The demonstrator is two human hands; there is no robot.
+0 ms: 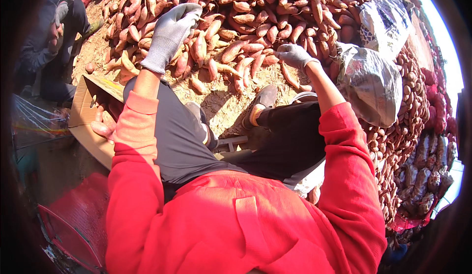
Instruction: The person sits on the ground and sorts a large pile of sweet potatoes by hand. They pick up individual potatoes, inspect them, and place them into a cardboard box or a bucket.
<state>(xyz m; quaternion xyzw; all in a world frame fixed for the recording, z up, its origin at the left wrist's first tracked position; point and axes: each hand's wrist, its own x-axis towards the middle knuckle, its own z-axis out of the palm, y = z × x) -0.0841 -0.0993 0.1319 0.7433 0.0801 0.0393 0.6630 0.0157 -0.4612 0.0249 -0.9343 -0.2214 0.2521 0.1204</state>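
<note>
A large heap of sweet potatoes [254, 19] spreads over the ground before me. My left hand [171, 30], in a grey knit glove, is over the heap's left part with its fingers bent; whether something is between them is hidden. My right hand [293, 55], gloved alike, reaches to the heap's near right edge, its fingertips by a small sweet potato [271, 60]. I cannot tell if it grips it. Beside my left leg, an open cardboard box [90, 141] holds several sweet potatoes [104, 124].
White woven sacks [370, 82] stand at the right, with another heap of sweet potatoes [409, 100] beyond. Filled red mesh bags [437, 104] lie at the far right. A co-worker's gloved hands [57, 30] hold sweet potatoes at the upper left. Red netting [83, 215] lies at lower left.
</note>
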